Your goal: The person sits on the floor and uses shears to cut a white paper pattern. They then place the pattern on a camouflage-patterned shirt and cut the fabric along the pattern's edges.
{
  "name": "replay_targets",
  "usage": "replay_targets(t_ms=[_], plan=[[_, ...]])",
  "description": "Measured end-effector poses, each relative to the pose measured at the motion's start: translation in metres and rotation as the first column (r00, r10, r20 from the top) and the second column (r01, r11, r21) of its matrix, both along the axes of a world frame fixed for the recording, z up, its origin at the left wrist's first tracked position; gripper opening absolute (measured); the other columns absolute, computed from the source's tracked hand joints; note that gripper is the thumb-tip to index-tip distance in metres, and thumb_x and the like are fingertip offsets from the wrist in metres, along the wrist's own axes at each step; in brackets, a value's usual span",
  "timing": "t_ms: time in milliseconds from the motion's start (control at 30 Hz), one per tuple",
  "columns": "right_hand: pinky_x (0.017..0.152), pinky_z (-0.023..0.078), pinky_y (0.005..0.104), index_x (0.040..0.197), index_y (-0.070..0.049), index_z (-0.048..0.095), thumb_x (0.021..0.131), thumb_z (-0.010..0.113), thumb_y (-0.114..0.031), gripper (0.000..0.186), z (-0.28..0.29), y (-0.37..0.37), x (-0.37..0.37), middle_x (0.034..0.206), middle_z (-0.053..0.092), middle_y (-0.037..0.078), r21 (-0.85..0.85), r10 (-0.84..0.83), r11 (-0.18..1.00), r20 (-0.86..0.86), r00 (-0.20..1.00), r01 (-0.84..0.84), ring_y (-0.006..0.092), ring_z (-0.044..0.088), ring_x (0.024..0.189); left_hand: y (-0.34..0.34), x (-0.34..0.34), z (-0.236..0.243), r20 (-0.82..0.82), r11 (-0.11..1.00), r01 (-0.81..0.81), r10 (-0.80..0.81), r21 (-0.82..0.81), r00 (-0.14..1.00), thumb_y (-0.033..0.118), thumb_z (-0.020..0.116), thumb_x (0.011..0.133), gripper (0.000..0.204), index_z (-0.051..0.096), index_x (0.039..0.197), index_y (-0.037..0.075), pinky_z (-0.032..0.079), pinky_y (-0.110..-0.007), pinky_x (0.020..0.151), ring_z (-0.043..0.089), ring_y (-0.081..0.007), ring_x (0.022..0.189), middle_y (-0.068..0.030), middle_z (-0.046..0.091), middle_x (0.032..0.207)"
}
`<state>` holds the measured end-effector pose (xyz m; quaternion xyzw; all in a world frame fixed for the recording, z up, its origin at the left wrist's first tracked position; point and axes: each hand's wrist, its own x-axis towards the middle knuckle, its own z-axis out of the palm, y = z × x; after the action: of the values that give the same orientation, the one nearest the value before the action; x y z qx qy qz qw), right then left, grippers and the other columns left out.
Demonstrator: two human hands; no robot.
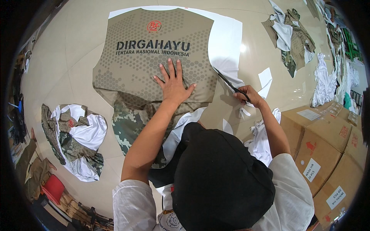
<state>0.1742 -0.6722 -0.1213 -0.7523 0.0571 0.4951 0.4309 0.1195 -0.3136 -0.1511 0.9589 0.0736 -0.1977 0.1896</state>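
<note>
A brown printed fabric panel with a grey hexagon pattern, dark lettering and a small red emblem lies flat on the floor. My left hand presses on it with fingers spread. At the panel's right edge my right hand grips black-handled scissors, their tips at the border between brown print and white margin. That margin extends right of the print. The panel's lower part runs into folded green camouflage fabric, partly hidden by my left forearm.
White scraps lie to the right of the scissors. Crumpled printed pieces rest at left, and others at upper right. Cardboard boxes stand at right. A white cloth pile is behind them. Something red sits lower left.
</note>
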Motion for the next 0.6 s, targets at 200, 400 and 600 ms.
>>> replay_targets(t_ms=[200,400,600], plan=[[0.053,0.045,0.0252,0.071,-0.01,0.06,0.094,0.077,-0.032,0.037,0.006,0.008,-0.001,0.06,0.056,-0.002,-0.015,0.013,1.0,0.002,1.0,-0.013,0.0081,0.056,0.053,0.001,0.0,0.002,-0.012,1.0,-0.006,0.006,-0.003,1.0,0.069,0.069,0.086,0.12,0.0,0.171,0.017,0.0,-0.082,0.116,-0.013,-0.0548,0.157,-0.0204,-0.009,0.176],[0.052,0.044,0.0249,0.07,-0.011,0.059,0.094,0.078,-0.032,0.037,0.01,0.013,0.0,0.06,0.055,-0.002,0.0,0.003,1.0,-0.003,1.0,-0.003,0.0078,0.055,0.053,0.001,-0.001,0.004,0.006,1.0,-0.018,0.018,-0.019,1.0,0.064,0.073,0.085,0.121,0.002,0.17,0.015,0.0,-0.083,0.116,-0.012,-0.0551,0.157,-0.0201,-0.008,0.176],[0.052,0.043,0.0255,0.068,-0.011,0.056,0.093,0.078,-0.031,0.04,0.002,0.008,-0.001,0.059,0.054,-0.002,0.005,0.015,1.0,0.03,0.999,-0.015,0.0084,0.053,0.052,0.0,0.0,0.004,0.018,1.0,-0.016,0.016,-0.025,1.0,0.061,0.074,0.085,0.121,0.004,0.17,0.013,0.0,-0.083,0.116,-0.011,-0.0556,0.157,-0.0204,-0.008,0.176]])
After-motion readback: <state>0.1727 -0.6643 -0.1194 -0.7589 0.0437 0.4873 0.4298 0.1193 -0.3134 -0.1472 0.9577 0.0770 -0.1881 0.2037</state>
